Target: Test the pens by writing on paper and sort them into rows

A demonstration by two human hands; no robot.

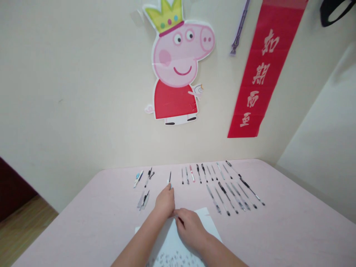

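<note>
My left hand [165, 203] reaches forward over the pink table [278, 237], fingers curled, its fingertips touching the near end of a single dark pen [170, 177] that lies pointing away from me. My right hand [190, 224] rests closed on a white sheet of paper [207, 218] with scribbles, thumb and fingers pinched together beside the left hand; what they hold is too small to make out.
Two rows of several pens [222, 185] lie to the right of the hands. A few more pens [144, 185] lie to the left. A cartoon pig cut-out [178, 63] and a red banner [258, 74] hang on the wall behind.
</note>
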